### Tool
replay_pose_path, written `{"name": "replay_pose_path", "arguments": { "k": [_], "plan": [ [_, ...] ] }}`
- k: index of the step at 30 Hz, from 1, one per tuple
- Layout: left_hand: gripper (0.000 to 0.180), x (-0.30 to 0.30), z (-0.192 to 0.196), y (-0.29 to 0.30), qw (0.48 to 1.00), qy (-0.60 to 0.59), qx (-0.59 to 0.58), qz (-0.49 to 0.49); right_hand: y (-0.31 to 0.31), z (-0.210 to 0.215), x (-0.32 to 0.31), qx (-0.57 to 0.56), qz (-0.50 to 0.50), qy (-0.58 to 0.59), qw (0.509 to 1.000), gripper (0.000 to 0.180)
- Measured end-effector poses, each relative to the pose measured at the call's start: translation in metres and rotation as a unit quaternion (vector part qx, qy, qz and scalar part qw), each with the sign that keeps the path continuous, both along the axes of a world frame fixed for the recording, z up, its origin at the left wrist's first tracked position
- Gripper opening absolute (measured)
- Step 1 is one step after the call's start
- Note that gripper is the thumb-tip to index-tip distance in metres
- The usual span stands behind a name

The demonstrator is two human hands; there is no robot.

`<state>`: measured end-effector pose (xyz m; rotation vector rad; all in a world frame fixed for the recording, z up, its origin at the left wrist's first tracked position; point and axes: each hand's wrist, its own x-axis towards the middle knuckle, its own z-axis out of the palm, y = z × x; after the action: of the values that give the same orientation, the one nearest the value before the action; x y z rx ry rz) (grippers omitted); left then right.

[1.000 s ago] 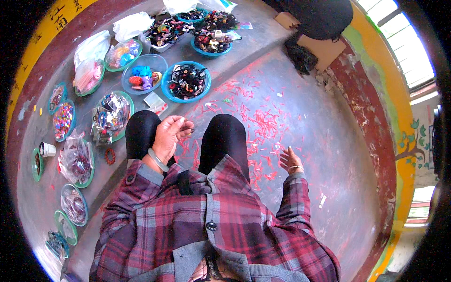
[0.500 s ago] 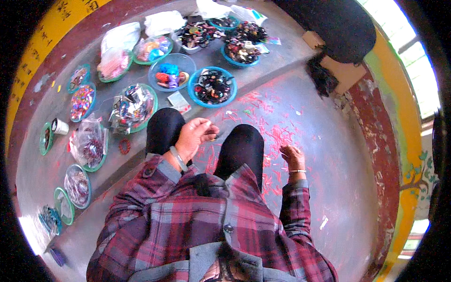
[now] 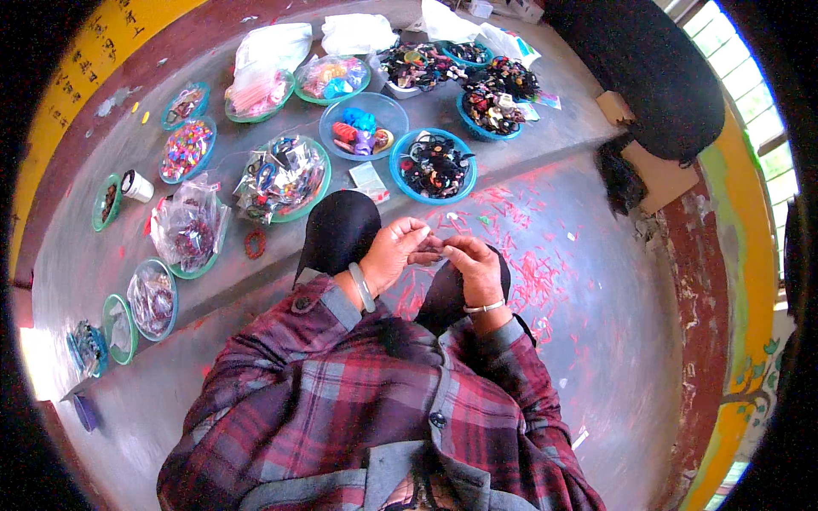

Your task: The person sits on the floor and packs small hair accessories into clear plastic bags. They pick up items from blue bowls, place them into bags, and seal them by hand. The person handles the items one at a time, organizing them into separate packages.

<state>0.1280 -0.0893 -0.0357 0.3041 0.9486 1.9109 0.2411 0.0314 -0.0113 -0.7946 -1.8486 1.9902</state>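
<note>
My left hand (image 3: 394,255) and my right hand (image 3: 474,271) meet above my knees, their fingertips pinched close together. Between them is something small and dark that I cannot make out. A bangle (image 3: 362,287) circles my left wrist, and a thinner bracelet (image 3: 485,307) sits on the right one. The blue basin (image 3: 394,163) of dark hair ties is the nearest container, just beyond my hands. Beside it lies a small white card packet (image 3: 367,179). A green basin (image 3: 320,189) heaped with small packaged items stands beyond my left knee.
Several more basins spread over the raised floor, among them a clear basin (image 3: 400,111) with colourful bundles and a blue one (image 3: 164,176) of bright small pieces. Red scraps (image 3: 532,272) litter the lower floor. A step edge (image 3: 545,157) runs between the levels. A black bag (image 3: 619,176) lies at right.
My right hand has come up from beside my right knee to meet the left. The whole view has shifted, so the basins appear further right.
</note>
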Motion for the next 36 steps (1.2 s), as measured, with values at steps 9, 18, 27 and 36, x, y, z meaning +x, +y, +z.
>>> {"name": "replay_pose_path", "arguments": {
  "k": [9, 18, 27, 36],
  "plan": [
    [0.018, 0.001, 0.003, 0.002, 1.000, 0.022, 0.002, -0.010, -0.001, -0.015, 0.002, -0.047, -0.074, 0.080, 0.993, 0.006],
    [0.020, 0.000, 0.003, 0.001, 0.996, 0.057, -0.057, -0.045, 0.000, -0.009, 0.002, -0.066, -0.067, 0.069, 0.993, 0.005],
    [0.020, -0.001, -0.004, 0.000, 0.998, 0.023, -0.022, -0.058, 0.005, -0.004, 0.008, -0.093, -0.056, 0.031, 0.994, 0.009],
    [0.025, -0.002, 0.001, -0.002, 0.996, 0.027, -0.022, -0.087, 0.004, -0.002, 0.010, -0.051, -0.044, 0.033, 0.997, 0.015]
  ]
}}
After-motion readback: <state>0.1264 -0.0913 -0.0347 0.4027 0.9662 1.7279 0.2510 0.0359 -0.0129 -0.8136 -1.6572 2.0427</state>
